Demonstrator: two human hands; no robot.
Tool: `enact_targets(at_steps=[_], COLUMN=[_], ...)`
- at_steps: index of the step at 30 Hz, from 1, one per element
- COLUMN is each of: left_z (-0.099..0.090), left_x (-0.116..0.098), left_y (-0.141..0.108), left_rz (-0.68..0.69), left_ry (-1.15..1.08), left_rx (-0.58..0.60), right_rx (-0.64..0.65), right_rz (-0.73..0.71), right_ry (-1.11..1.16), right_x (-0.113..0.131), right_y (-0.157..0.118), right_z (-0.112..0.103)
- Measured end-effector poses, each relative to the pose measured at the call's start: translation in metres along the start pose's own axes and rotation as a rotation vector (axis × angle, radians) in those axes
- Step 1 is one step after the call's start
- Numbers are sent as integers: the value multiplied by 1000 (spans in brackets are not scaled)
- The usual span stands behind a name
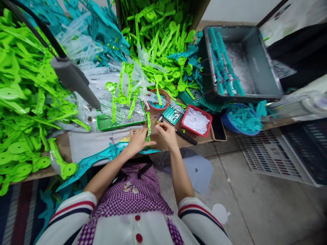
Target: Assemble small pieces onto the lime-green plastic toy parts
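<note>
My left hand lies over a long teal plastic piece at the table's front edge, its thumb stretched to the right and its fingers beside an upright green plastic piece. To the right of the green piece, my right hand has thumb and fingertips pinched together; anything between them is too small to make out. A hammer with a black handle lies just behind my right hand. Under the teal piece is a pale cloth.
Green parts heap at left. A green tray holds small metal pieces. A red basket, teal tray, phone, blue basket and grey bin stand rightward. A grey electric screwdriver hangs at left.
</note>
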State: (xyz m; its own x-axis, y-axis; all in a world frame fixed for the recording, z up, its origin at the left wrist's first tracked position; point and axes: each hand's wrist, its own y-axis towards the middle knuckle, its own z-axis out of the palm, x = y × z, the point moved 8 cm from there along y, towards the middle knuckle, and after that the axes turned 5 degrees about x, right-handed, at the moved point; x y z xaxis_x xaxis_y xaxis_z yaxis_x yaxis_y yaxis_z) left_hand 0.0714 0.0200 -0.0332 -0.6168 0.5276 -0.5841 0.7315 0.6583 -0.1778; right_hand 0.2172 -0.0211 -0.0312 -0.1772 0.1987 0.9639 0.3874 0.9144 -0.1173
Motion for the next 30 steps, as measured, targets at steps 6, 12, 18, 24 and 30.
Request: enact_targets(at_steps=[6,12,18,24,30], left_z=[19,20,-29,-52,-8], left_x=[2,9,17,-19,-14], left_y=[-16,-15,-1,2,32], left_rz=[29,-23,-89,19,-79], left_ry=[-7,-48,-25,210,207], left_rx=[34,31,-221,-376,-3], right_rx=[-32,-83,-80,-44,2], right_rz=[-76,-86,30,95,118], right_ry=[-151,-393,-521,-619,-761], right_x=[-2,-3,-23,-21,-11], right_y=[-5,13,26,31,33], right_z=[-4,5,16,17,19])
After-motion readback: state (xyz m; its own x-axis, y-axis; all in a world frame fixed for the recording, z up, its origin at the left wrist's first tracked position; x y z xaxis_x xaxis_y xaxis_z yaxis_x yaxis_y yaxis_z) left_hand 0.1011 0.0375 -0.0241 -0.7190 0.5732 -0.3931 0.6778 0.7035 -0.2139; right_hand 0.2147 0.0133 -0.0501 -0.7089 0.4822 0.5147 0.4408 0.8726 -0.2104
